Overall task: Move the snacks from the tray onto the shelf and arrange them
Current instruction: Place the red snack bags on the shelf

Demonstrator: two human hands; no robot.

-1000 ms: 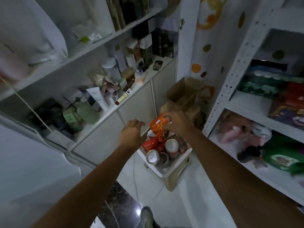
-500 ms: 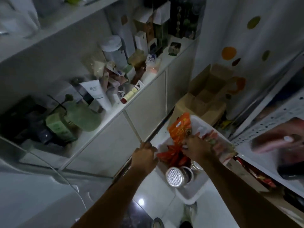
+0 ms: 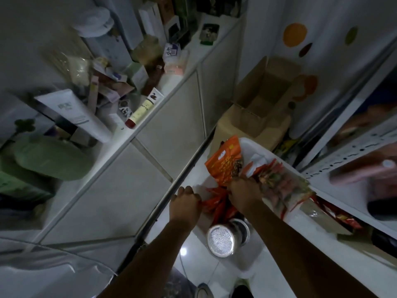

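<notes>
A white tray (image 3: 249,145) sits low in front of me, holding an orange snack bag (image 3: 225,161), red packets (image 3: 217,206), a long clear pack of snacks (image 3: 279,186) and round metal-lidded cans (image 3: 220,240). My right hand (image 3: 243,194) reaches into the tray and grips the lower edge of the orange snack bag, which stands upright. My left hand (image 3: 184,204) is curled at the tray's left rim; whether it grips the rim I cannot tell. The white perforated shelf (image 3: 352,147) stands to the right.
An open cardboard box (image 3: 262,100) stands behind the tray. On the left a white cabinet counter (image 3: 171,82) is crowded with tubes, boxes and bottles. Packets lie on the lower right shelf (image 3: 339,216). White tiled floor lies below.
My view has dropped closer to the tray. My right hand went down from holding the orange bag up to gripping it inside the tray; my left hand lowered to the tray's rim.
</notes>
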